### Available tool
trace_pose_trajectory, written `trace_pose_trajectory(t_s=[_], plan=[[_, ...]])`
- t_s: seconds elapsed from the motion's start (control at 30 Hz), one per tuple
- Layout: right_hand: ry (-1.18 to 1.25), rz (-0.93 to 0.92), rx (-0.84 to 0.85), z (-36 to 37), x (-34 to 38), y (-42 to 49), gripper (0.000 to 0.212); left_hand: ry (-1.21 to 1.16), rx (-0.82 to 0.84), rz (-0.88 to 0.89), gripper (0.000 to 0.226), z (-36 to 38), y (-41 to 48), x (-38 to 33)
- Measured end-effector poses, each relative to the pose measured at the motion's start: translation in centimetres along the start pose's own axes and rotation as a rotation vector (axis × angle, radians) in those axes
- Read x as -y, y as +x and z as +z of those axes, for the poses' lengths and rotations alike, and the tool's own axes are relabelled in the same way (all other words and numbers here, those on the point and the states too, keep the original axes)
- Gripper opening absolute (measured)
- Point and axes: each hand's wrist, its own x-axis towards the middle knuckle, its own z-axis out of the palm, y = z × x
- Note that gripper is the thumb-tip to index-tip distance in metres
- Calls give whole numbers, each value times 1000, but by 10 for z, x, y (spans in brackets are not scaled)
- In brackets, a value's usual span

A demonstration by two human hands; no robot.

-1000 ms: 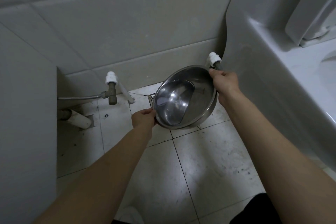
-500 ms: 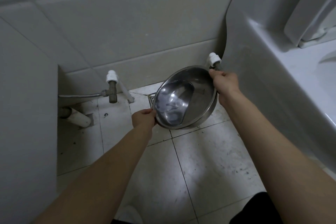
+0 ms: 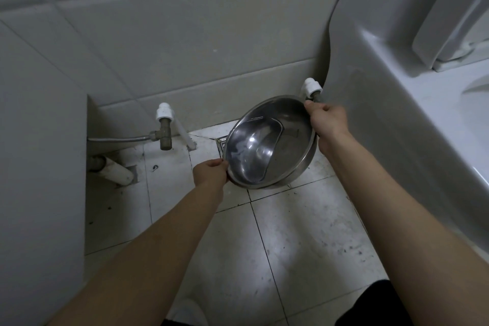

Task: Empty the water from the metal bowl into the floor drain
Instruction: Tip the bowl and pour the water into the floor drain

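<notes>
Item: metal bowl, tilted over floor drain, water pooled at low side. I kept left hand and right hand pinched on rim. Risk: wet rim slipping; water missing mostly hidden drain

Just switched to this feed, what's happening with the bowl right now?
A person holds the metal bowl by its rim in both hands: the left hand at the lower edge, the right hand at the upper edge. The bowl is tilted steeply above the floor drain, which peeks out behind its left edge. A little water remains pooled at the low side.
</notes>
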Motion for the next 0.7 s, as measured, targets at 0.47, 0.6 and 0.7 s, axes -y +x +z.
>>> trace_pose_trajectory(t_s=[0.47,0.6,0.7], plan=[[19,-6,16,4,1,-1,28,8,-1,-2,23,0,0,0],[23,-14,26,4,2,-1,17,11,3,-2,21,0,0,-1],[27,-15,33,3,3,-2,18,6,1,-7,21,0,1,0]])
